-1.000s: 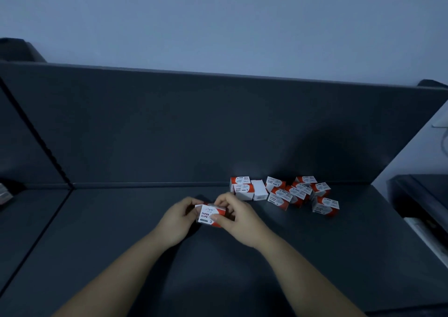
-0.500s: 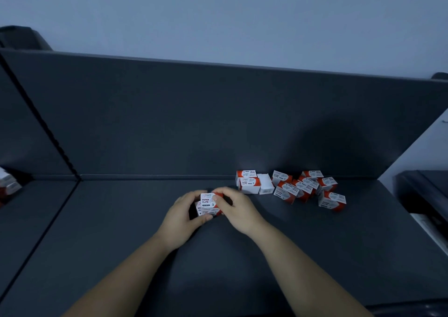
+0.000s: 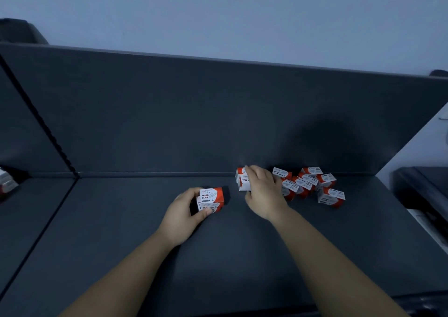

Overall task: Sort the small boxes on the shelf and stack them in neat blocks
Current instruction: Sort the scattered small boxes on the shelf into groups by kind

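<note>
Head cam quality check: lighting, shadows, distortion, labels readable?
Head view: dim bluish light, no glare; wide-angle skew, the back panel's top edge slants; a soft dark shadow lies on it above the loose boxes; "PAPER CLIPS" is readable on the stacked boxes held by the left hand; no obvious motion blur.

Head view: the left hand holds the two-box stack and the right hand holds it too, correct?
No. In the head view, the left hand holds the two-box stack, but the right hand is off it, reaching onto the loose boxes by the back wall.
</note>
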Available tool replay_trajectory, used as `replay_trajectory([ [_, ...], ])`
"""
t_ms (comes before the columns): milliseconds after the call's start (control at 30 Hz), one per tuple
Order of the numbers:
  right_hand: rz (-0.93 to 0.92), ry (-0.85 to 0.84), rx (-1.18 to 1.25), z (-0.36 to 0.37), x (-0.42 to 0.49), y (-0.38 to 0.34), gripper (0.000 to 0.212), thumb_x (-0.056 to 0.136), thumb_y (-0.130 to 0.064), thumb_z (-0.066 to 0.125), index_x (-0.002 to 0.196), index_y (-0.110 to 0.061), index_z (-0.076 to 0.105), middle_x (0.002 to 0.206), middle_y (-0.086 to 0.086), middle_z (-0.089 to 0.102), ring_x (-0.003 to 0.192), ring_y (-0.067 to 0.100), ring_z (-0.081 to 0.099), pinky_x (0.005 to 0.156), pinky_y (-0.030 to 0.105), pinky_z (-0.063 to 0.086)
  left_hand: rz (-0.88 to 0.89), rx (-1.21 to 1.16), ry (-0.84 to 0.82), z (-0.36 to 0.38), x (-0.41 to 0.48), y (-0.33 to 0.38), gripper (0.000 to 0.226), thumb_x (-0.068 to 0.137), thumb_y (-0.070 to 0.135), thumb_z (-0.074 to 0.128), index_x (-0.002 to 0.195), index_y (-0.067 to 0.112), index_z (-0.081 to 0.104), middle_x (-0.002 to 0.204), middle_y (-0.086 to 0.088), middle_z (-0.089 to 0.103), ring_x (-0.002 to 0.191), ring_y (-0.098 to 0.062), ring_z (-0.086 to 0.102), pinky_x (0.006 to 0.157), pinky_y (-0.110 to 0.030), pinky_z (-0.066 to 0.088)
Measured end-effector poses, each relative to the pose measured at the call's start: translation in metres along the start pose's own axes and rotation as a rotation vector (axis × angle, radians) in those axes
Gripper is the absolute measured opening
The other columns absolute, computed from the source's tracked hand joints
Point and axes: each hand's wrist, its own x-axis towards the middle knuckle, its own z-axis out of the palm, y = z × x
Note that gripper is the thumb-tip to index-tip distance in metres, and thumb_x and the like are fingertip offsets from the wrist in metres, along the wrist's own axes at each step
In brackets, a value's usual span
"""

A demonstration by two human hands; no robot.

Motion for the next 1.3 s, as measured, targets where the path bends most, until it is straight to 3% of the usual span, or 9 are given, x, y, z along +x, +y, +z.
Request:
replay_trajectory([
  [200, -0.071, 0.032, -0.053, 0.003, -0.008, 0.004, 0.069, 0.089, -0.026, 0.059, 0.15, -0.019, 0.029, 0.138, 0.001, 0.032, 0.132, 0.022, 0.028, 0.117, 0.042, 0.011, -0.021, -0.005, -0.002, 0.0, 0.001, 0.0, 0.042, 0.081, 0.029, 0.077, 0.115, 0.039, 0.056, 0.112, 0.023, 0.065, 0.109, -0.002, 0.059, 0.098, -0.036, 0.048],
  [400, -0.102, -0.022, -0.024, -0.001, -0.004, 0.012, 0.059, 0.093, -0.019, 0.059, 0.147, -0.018, 0.034, 0.156, -0.001, 0.026, 0.146, 0.022, 0.018, 0.119, 0.044, 0.012, -0.025, -0.017, -0.003, 0.0, 0.001, 0.002, 0.042, 0.079, 0.028, 0.079, 0.11, 0.043, 0.055, 0.11, 0.021, 0.066, 0.106, 0.001, 0.06, 0.096, -0.033, 0.05],
  [533, -0.094, 0.001, 0.019, -0.007, -0.009, 0.013, 0.052, 0.092, -0.022, 0.063, 0.14, -0.023, 0.042, 0.142, -0.005, 0.038, 0.136, 0.021, 0.033, 0.114, 0.038, 0.018, -0.027, -0.041, -0.003, 0.0, -0.001, 0.005, 0.054, 0.077, 0.029, 0.08, 0.119, 0.045, 0.05, 0.114, 0.021, 0.064, 0.109, 0.001, 0.059, 0.098, -0.029, 0.048],
  [633, -0.007, -0.107, 0.211, -0.017, -0.018, 0.007, 0.054, 0.089, -0.027, 0.069, 0.136, -0.029, 0.043, 0.14, -0.008, 0.04, 0.131, 0.026, 0.032, 0.11, 0.039, 0.026, -0.022, -0.074, -0.018, -0.001, -0.002, 0.005, 0.071, 0.078, 0.033, 0.079, 0.131, 0.056, 0.039, 0.119, 0.023, 0.06, 0.114, -0.001, 0.056, 0.099, -0.025, 0.043],
  [867, 0.141, -0.195, 0.816, -0.023, -0.053, 0.007, 0.048, 0.075, -0.027, 0.083, 0.113, -0.035, 0.056, 0.112, -0.015, 0.062, 0.1, 0.004, 0.063, 0.086, 0.025, 0.051, 0.044, -0.058, 0.0, 0.0, -0.001, 0.001, 0.054, 0.084, 0.03, 0.075, 0.128, 0.049, 0.051, 0.121, 0.029, 0.059, 0.119, -0.003, 0.054, 0.105, -0.038, 0.043],
  [967, 0.216, -0.202, 0.989, -0.016, -0.061, 0.011, 0.026, 0.085, -0.028, 0.074, 0.108, -0.03, 0.06, 0.103, -0.006, 0.071, 0.093, 0.011, 0.066, 0.076, 0.025, 0.053, 0.045, -0.075, -0.015, 0.0, -0.001, 0.001, 0.052, 0.084, 0.03, 0.075, 0.129, 0.044, 0.053, 0.122, 0.025, 0.061, 0.119, -0.003, 0.055, 0.105, -0.038, 0.044],
  [1067, 0.251, -0.161, 0.974, -0.015, -0.064, 0.006, 0.006, 0.097, -0.031, 0.057, 0.1, -0.028, 0.063, 0.095, -0.006, 0.072, 0.088, 0.009, 0.065, 0.072, 0.022, 0.049, 0.043, -0.061, -0.014, -0.001, -0.001, 0.003, 0.051, 0.085, 0.027, 0.074, 0.129, 0.043, 0.053, 0.122, 0.025, 0.061, 0.117, 0.001, 0.055, 0.104, -0.033, 0.044],
  [1200, 0.247, -0.124, 0.735, -0.009, -0.064, -0.003, 0.027, 0.102, -0.034, 0.044, 0.079, -0.03, 0.059, 0.096, -0.004, 0.061, 0.102, 0.015, 0.052, 0.082, 0.029, 0.037, 0.041, -0.06, -0.017, -0.002, -0.001, 0.004, 0.051, 0.085, 0.027, 0.074, 0.129, 0.042, 0.053, 0.121, 0.025, 0.061, 0.115, 0.002, 0.055, 0.103, -0.029, 0.045],
  [1300, 0.262, -0.083, 0.694, -0.005, -0.067, -0.006, 0.024, 0.102, -0.037, 0.041, 0.106, -0.028, 0.063, 0.111, -0.009, 0.055, 0.113, 0.011, 0.043, 0.095, 0.03, 0.033, 0.033, -0.067, -0.012, -0.002, -0.003, 0.004, 0.051, 0.084, 0.027, 0.075, 0.128, 0.041, 0.054, 0.12, 0.024, 0.061, 0.114, 0.003, 0.055, 0.103, -0.028, 0.045],
])
